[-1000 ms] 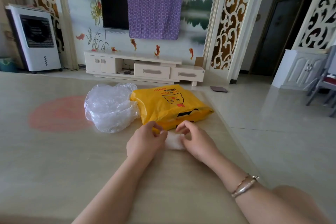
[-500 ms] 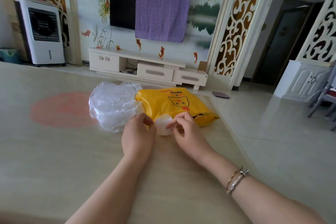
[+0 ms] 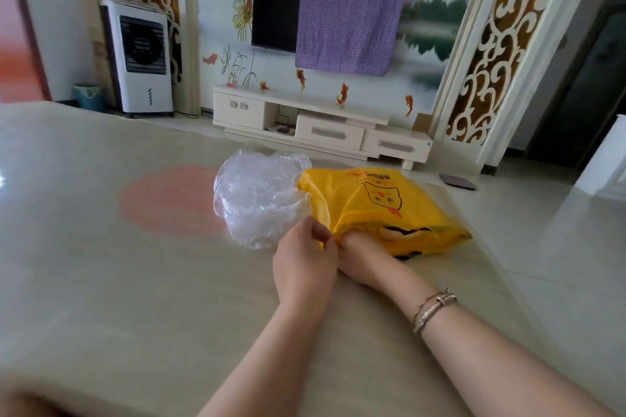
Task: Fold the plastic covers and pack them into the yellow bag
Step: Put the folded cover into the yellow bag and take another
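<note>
Your beige tabletop [image 3: 101, 281] carries a clear heap of plastic covers [image 3: 257, 196] left of the yellow bag [image 3: 372, 203], touching

Crinkled clear plastic covers [image 3: 259, 198] beside a glossy yellow bag [image 3: 382, 210] (thin plastic) on a smooth, faintly shiny table [image 3: 135, 281].

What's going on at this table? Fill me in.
A person is packing plastic covers into a yellow bag lying on the table. The left hand pinches the bag's near edge at its mouth, and the right hand reaches into the opening; its fingers are hidden inside, so whether it holds a folded cover cannot be seen. A loose pile of clear plastic covers lies beside the bag on its left, not yet folded or packed.
</note>
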